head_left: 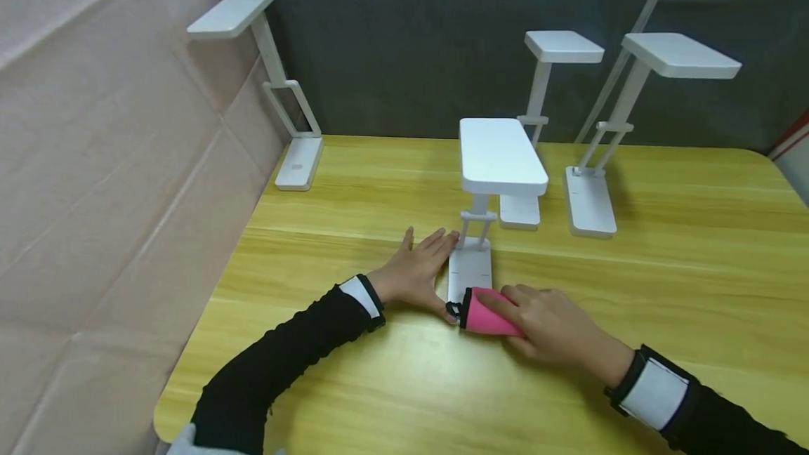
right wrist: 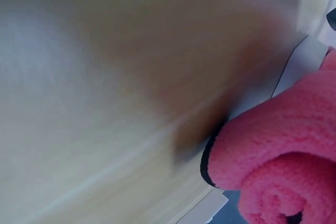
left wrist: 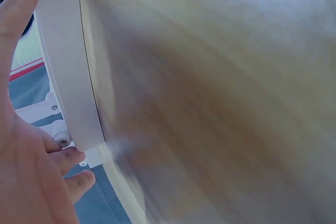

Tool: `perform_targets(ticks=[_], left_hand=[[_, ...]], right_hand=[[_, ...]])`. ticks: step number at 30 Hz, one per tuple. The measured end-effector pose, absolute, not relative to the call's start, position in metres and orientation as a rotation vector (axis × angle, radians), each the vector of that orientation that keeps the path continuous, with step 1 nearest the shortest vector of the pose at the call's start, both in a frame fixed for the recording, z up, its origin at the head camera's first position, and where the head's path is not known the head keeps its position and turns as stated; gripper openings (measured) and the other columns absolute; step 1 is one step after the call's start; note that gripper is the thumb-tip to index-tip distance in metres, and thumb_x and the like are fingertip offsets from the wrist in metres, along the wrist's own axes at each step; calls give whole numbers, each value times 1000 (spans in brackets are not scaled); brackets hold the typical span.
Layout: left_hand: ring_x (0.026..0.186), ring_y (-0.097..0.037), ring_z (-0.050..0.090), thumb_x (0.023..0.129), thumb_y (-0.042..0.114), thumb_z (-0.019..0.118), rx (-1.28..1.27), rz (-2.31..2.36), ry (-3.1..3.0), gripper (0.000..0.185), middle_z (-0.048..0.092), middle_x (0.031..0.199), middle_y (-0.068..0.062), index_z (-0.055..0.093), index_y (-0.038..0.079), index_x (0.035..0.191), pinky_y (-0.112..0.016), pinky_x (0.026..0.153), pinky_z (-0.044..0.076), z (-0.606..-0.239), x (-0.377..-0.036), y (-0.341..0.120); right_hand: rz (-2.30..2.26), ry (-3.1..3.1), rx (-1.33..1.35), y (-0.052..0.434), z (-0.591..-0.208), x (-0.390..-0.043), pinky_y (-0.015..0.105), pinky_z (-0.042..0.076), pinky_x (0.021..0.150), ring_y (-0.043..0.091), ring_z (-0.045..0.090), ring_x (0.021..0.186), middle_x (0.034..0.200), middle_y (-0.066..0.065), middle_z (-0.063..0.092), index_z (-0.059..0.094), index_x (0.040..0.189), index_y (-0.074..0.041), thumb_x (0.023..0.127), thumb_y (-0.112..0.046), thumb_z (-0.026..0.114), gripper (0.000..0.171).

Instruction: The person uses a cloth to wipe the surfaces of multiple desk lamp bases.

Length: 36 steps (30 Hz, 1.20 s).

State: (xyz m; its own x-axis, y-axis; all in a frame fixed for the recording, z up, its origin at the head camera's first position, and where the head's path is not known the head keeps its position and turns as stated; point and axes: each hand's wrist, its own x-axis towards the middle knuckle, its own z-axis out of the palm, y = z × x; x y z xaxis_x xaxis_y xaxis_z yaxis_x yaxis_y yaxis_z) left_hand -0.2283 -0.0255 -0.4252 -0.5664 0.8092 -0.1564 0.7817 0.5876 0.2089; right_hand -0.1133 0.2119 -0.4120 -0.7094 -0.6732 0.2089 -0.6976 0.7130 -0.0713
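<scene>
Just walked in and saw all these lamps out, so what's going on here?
A person sits at a wooden table with four white desk lamps on it. Their left hand lies flat, fingers straight, against the side of the nearest lamp's base, steadying it. Their right hand grips a rolled pink cloth and presses it against the near end of that base, apparently wiping it. The other three lamps stand further back, untouched: one far left, two behind on the right.

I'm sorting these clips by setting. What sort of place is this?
Probably a staged recording or test corner, not a home: a bare wooden table carries four identical white desk lamps, with a dark cloth backdrop behind and cardboard sheeting along the left side.
</scene>
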Motion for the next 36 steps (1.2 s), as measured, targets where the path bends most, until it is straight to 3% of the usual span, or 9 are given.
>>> perform_targets(ticks=[7,13,18,25,31,36], left_hand=[[145,-24,-5,60,80,65,1320,147,2566,138,-1,160,-8,-5,5,152,-63,108,-3,-425,-229,-26],[145,-26,-5,59,83,63,1334,156,2587,140,-2,159,-11,-6,4,152,-64,108,-1,-424,-229,-30],[145,-25,-5,60,81,65,1318,186,2583,139,-1,159,-13,-2,2,152,-63,108,-2,-425,-230,-33],[144,-24,-10,63,82,61,1283,210,2509,122,0,160,-8,10,18,154,-65,107,-5,-431,-229,-32],[144,-23,-10,63,84,58,1259,172,2514,125,0,160,-6,10,13,154,-65,107,-5,-430,-231,-30],[144,-22,-9,63,86,56,1272,115,2527,130,0,160,-6,6,7,153,-63,108,-6,-428,-233,-30]], right_hand=[[300,-2758,1193,211,-405,-103,22,46,51,6,52,64,93,3,63,61,128,-11,74,-27,76,58],[476,-2771,1293,210,-388,-115,18,42,51,0,46,64,95,0,65,63,126,-12,77,-22,73,51],[425,-2764,1106,201,-374,-143,22,44,49,7,51,63,91,7,65,60,129,-7,76,-17,73,56],[49,-2624,1018,184,-393,-168,30,48,43,26,60,65,92,13,62,55,132,-8,76,-25,78,64],[-111,-2599,1000,178,-409,-167,32,46,39,29,62,66,94,15,60,55,131,-4,79,-21,73,57],[-58,-2596,1054,179,-408,-164,29,43,38,26,60,64,94,16,60,57,128,-3,77,-29,76,60]])
